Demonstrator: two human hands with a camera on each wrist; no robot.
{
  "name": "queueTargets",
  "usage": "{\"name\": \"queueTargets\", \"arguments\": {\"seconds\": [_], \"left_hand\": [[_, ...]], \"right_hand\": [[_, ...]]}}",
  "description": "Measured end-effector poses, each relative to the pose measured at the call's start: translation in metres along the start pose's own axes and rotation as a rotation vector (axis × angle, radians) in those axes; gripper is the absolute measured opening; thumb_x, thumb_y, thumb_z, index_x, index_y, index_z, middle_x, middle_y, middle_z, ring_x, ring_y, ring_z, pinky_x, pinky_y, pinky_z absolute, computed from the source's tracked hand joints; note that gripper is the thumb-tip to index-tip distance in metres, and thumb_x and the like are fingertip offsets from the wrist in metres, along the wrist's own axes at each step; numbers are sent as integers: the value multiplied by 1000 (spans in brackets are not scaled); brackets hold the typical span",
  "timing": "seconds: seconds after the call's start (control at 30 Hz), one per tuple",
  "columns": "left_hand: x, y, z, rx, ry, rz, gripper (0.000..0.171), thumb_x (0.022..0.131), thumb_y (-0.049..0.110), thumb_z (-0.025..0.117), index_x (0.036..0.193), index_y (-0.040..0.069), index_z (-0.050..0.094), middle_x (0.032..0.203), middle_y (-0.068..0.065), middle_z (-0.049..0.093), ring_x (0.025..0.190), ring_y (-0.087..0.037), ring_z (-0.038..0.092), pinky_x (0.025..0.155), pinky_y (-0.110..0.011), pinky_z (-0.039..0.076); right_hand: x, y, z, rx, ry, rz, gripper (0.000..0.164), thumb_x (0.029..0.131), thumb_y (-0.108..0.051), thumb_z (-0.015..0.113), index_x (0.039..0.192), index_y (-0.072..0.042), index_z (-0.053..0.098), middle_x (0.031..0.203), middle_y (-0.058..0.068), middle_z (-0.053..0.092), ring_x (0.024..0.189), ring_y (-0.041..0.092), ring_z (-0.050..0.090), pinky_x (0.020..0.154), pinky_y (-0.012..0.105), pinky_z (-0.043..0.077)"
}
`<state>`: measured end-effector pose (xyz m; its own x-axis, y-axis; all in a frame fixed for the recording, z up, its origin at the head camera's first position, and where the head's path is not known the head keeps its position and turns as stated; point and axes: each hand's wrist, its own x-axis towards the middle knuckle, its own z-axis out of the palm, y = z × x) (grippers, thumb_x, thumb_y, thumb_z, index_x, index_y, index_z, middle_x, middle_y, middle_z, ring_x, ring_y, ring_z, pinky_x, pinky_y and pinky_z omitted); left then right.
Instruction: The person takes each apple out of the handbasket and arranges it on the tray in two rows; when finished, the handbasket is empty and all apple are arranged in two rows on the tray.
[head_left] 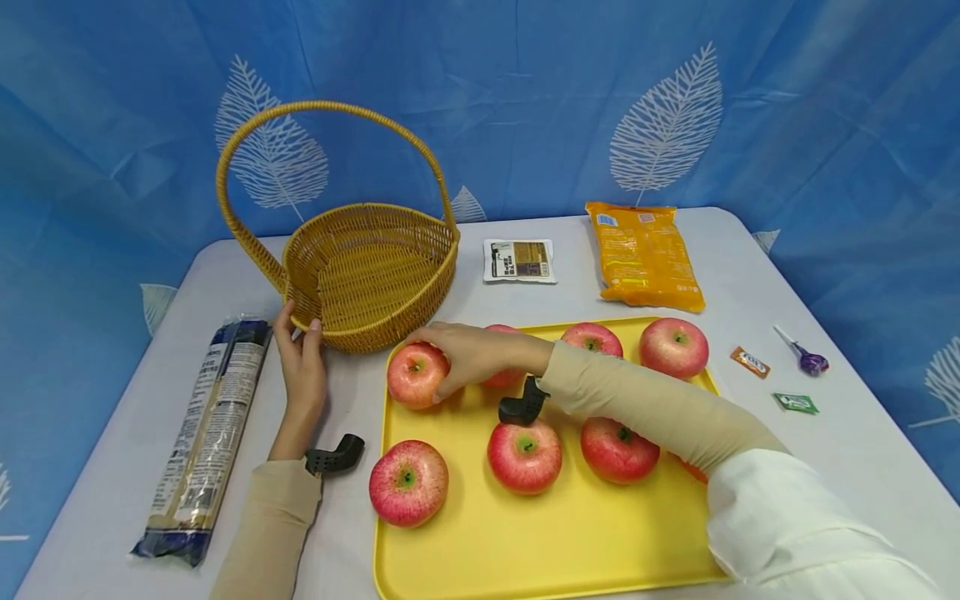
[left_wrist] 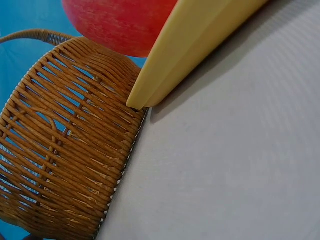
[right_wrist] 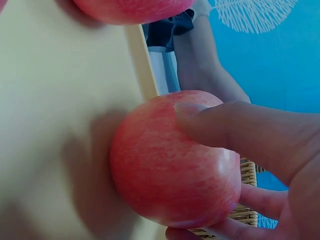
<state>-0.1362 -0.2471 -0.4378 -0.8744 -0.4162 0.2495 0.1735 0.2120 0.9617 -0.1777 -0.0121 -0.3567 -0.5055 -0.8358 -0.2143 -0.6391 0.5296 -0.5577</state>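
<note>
My right hand (head_left: 480, 354) grips a red apple (head_left: 417, 375) at the upper-left corner of the yellow tray (head_left: 555, 542). In the right wrist view the thumb lies across that apple (right_wrist: 172, 165), with fingers round its far side. At the near left of the wicker basket (head_left: 375, 283), my left hand (head_left: 302, 367) holds the rim between thumb and fingers. No apple shows inside the basket, whose tall handle arches above it. Several more apples sit on the tray, among them one at the left edge (head_left: 408, 483) and one in the middle (head_left: 525, 456). My right forearm partly covers others.
A long plastic-wrapped pack (head_left: 210, 442) lies left of my left arm. Behind the tray are a small white packet (head_left: 519, 261) and an orange bag (head_left: 645, 258). To the right lie a lollipop (head_left: 810, 358), a brown packet (head_left: 750, 362) and a green packet (head_left: 796, 403).
</note>
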Motion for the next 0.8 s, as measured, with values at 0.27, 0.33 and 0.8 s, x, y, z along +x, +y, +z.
{"name": "queueTargets", "arguments": {"seconds": [0.27,0.33,0.8], "left_hand": [[2,-2,2,3,-6,16,49,97,27,36,143,19,18,142,-11,25,124,-32,38,95,-29,35],[2,-3,2,6,-11,14,50,97,28,36,143,20,18,142,-11,25,124,-31,38,94,-30,35],[6,9,-12,174,29,58,50,97,32,34,143,14,20,147,-12,12,135,-29,19,107,-50,19]], "right_hand": [[-4,0,-3,18,-11,-1,76,70,-24,76,134,-14,38,123,5,47,111,15,45,97,30,36],[-6,1,-6,24,-14,-5,79,70,-26,76,136,-13,36,126,6,45,114,16,44,100,30,35],[-78,25,-54,-26,164,40,64,85,-39,59,139,-17,34,143,4,34,130,20,33,106,41,29]]}}
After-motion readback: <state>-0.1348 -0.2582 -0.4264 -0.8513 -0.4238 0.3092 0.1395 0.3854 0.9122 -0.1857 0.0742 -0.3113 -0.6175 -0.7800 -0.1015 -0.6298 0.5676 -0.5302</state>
